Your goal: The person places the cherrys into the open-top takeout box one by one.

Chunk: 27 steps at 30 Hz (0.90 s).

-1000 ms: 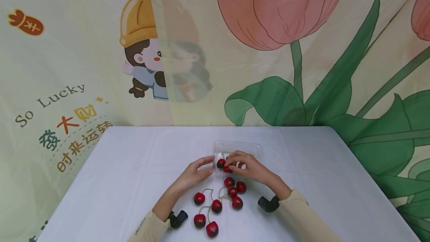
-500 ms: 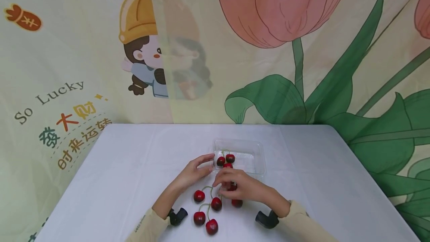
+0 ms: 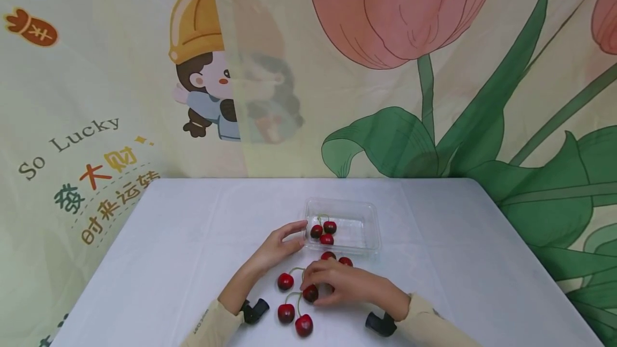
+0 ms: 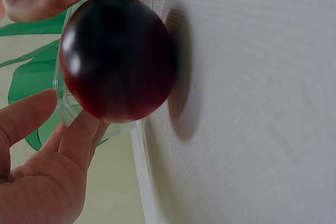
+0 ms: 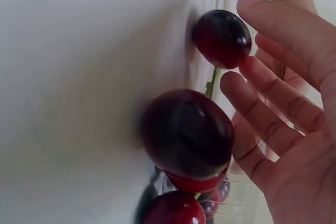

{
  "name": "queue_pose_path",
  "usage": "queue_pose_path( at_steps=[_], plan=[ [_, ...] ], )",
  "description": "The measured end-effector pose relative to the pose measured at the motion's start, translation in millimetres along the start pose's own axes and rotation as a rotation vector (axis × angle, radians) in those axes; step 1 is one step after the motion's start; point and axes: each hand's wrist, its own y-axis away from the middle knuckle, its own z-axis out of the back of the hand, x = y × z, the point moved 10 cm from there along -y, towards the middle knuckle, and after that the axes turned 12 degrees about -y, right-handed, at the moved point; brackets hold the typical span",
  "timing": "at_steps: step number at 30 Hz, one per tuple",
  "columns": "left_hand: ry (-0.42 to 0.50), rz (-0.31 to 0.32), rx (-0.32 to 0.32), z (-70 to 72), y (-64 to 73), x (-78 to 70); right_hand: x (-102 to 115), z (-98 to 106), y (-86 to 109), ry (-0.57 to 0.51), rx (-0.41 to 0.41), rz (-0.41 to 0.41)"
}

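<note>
At the left end of a clear plastic box [image 3: 358,229], my left hand [image 3: 276,249] rests with thumb and fingers apart, its fingertips at the box's side. Three red cherries [image 3: 326,239] lie in the box's left part. My right hand [image 3: 349,284] is over the loose cherries in front of the box, thumb and fingers on either side of a dark red cherry [image 3: 310,293]. In the right wrist view the fingers are spread beside that cherry [image 5: 223,39], with no firm grip visible. The hand partly hides the cherries beneath it.
Nearer the front lie more stemmed cherries [image 3: 286,313], with another cherry [image 3: 285,281] at the left. Two cherries [image 3: 345,262] show between the box and my right hand. A white cloth [image 3: 193,229] covers the table; a printed curtain [image 3: 279,68] hangs behind.
My right hand has left the cherries in the box and come toward the front, onto the loose ones. Three cherries now show in the box. The left hand has stayed at the box.
</note>
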Motion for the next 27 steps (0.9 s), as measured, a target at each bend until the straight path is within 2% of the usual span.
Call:
queue_pose_path(
  at_steps=[5,16,23,27],
  plan=[
    [-0.015,0.004,-0.007,0.2,-0.2,0.8,0,-4,-1.1,0.031,0.018,-0.028],
    [0.009,0.003,-0.007,-1.0,-1.3,3.7,2,-6,0.1,0.077,0.011,0.021],
    [-0.010,-0.004,-0.016,0.1,-0.9,4.1,8,1,3.0,0.055,-0.001,0.033],
    [-0.013,-0.009,-0.019,0.3,-1.1,2.6,17,9,5.6,0.071,-0.032,0.073]
  ],
)
